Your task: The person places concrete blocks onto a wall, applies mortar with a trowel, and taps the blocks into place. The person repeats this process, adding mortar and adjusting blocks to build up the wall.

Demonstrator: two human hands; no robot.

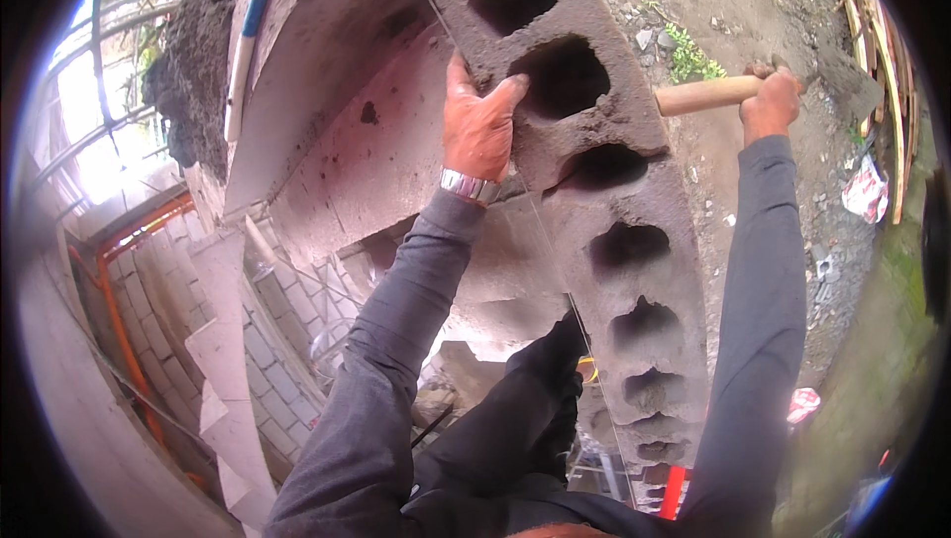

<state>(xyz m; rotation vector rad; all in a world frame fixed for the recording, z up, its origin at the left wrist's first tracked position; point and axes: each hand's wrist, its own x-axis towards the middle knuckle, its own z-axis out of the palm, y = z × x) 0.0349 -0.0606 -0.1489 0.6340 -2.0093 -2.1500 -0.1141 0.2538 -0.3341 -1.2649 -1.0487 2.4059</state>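
Hollow concrete block (543, 33) is what this person has hold of, up at the top of a row of blocks (634, 285) that curves down from the upper middle to the lower right, dark openings facing up. The left hand (477, 127) grasps its near edge, thumb lying at the rim of one hollow and forefinger stretched along the outer side; a silvery watch (470, 186) circles that wrist. Out past the other side of the row, the right hand (772, 105) is clenched round a thick wooden handle (705, 96), whose end meets the block's edge; from where I stand, I can't tell whether it's actually touching. Beyond that fist, a flat greyish shape blends into the dirt ground (773, 3). A thin string (584, 335) runs along the row's left side, just beside the hollows. Over on the left, a blue-and-white handle (248, 43) leans by a dark, lumpy mound (198, 72), and an orange strip (124, 330) passes grey bricks (149, 315) below. To the right I see a green plant (690, 57), a crumpled red-and-white wrapper (866, 190) and long wooden poles (897, 92).
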